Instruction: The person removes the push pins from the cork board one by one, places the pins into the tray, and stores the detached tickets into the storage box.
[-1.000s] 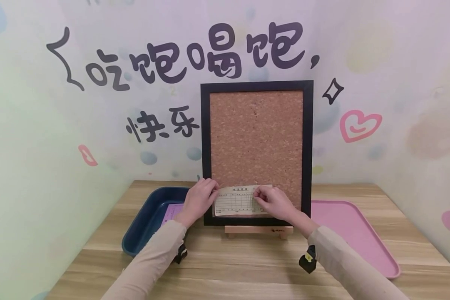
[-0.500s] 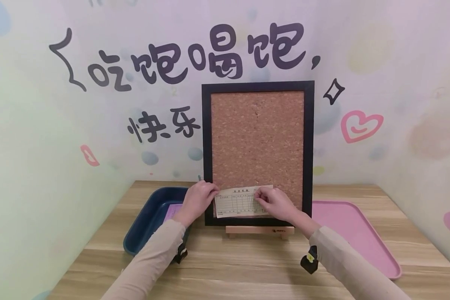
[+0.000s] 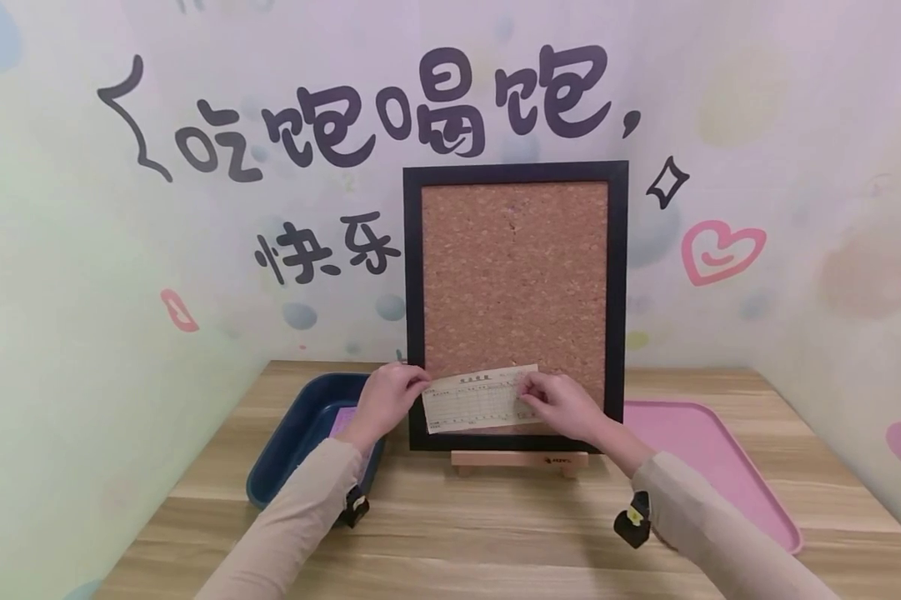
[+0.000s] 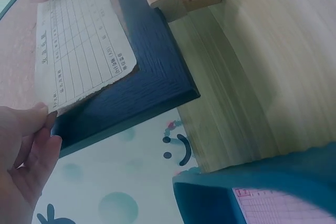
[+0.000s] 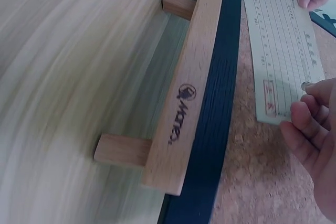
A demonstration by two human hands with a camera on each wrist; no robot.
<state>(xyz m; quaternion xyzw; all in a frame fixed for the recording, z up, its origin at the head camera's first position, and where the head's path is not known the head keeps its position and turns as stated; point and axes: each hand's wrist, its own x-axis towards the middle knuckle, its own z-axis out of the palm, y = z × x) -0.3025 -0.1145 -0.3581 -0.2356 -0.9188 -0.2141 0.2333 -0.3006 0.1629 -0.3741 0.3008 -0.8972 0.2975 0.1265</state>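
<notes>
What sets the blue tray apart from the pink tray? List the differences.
The blue tray is dark, deep-walled and left of the cork board; the pink tray is pale, shallow-rimmed and on its right. The blue tray holds a pink form; the pink tray shows nothing inside. Both rest on the wooden table.

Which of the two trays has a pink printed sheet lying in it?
The dark blue tray left of the cork board; the pink tray on the right shows none.

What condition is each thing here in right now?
paper slip: tilted, held against the cork board
cork board: upright on a wooden stand
left hand: pinches the slip's left end
right hand: pinches its right end
blue tray: holds pink paper
</notes>
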